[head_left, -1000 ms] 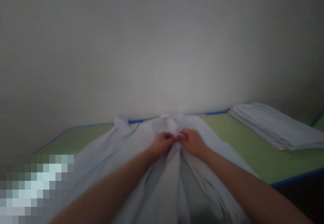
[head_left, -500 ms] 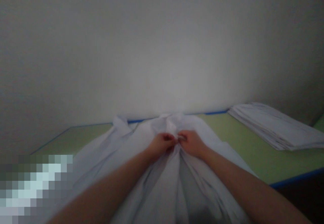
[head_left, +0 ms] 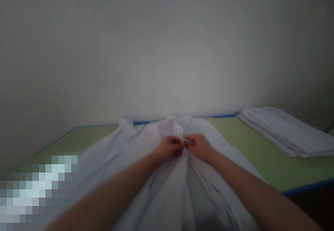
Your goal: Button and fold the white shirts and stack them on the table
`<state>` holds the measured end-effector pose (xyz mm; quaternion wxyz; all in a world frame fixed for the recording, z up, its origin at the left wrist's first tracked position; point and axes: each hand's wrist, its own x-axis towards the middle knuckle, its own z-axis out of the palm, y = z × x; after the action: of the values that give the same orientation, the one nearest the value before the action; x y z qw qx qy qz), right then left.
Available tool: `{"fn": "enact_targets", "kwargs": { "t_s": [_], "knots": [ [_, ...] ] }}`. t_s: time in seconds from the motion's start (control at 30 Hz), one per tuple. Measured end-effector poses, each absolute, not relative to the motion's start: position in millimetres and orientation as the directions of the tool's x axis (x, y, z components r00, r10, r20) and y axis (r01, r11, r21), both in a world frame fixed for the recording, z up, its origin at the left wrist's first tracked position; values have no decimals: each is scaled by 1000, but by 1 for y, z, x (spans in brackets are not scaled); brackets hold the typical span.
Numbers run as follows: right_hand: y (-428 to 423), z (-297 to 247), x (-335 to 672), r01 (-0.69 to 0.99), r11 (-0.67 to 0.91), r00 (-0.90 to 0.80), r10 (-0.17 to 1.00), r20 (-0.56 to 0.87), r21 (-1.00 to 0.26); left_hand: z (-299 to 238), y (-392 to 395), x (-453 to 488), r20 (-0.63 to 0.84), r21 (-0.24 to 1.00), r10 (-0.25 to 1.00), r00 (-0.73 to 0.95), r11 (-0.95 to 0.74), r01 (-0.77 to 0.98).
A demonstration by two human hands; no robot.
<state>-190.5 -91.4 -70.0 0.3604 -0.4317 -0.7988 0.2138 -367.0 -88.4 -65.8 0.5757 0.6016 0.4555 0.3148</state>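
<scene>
A white garment (head_left: 141,142), long and loosely spread, covers the middle of the table, with its far end near the wall. At its centre front, my left hand (head_left: 171,148) pinches the fabric between thumb and fingers. Right beside it, my right hand (head_left: 198,146) is closed on the same front edges, and the fingertips of both hands meet. Whatever small part lies between the fingertips, such as a button, is hidden. Below the hands the garment's front falls apart in folds, showing a greyish inner layer (head_left: 200,196).
On the right of the green table (head_left: 250,137) lies a flat stack of folded white cloth (head_left: 289,130). Blue edging (head_left: 308,185) runs along the table's rim. A pale wall (head_left: 167,50) rises directly behind. The lower left corner is pixelated.
The view has shifted slightly, so the table and stack sit a little further right. Both hands keep their pinch at the same place on the garment.
</scene>
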Motion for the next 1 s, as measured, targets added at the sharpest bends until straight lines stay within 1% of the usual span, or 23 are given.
{"fn": "enact_targets", "kwargs": {
  "t_s": [0.27, 0.43, 0.6, 0.7, 0.83, 0.87, 0.93, 1.0],
  "knots": [
    [-92, -69, -188, 567, 556, -363, 831, 421, -608, -58, -92, -366, -180, 982, 900, 397, 138, 131],
    [-93, -67, -188, 578, 562, -313, 823, 475, -592, -60, -90, -366, -213, 976, 899, 383, 177, 129],
    [-93, -68, -188, 531, 655, -402, 754, 520, -538, -66, -87, -367, -190, 981, 898, 397, 157, 115],
    [-93, -69, -187, 543, 689, -446, 721, 530, -480, -67, -86, -369, -177, 982, 899, 400, 132, 138],
    [-94, -67, -183, 585, 743, -524, 652, 548, -325, -67, -87, -369, -165, 982, 904, 395, 114, 150],
    [-95, -65, -181, 579, 758, -548, 636, 543, -302, -67, -87, -369, -167, 982, 901, 401, 114, 152],
    [-95, -62, -178, 526, 788, -604, 610, 512, -319, -66, -88, -369, -172, 981, 894, 413, 115, 159],
    [-95, -59, -174, 452, 791, -641, 610, 465, -413, -65, -88, -369, -171, 979, 891, 421, 104, 178]
  ]
}}
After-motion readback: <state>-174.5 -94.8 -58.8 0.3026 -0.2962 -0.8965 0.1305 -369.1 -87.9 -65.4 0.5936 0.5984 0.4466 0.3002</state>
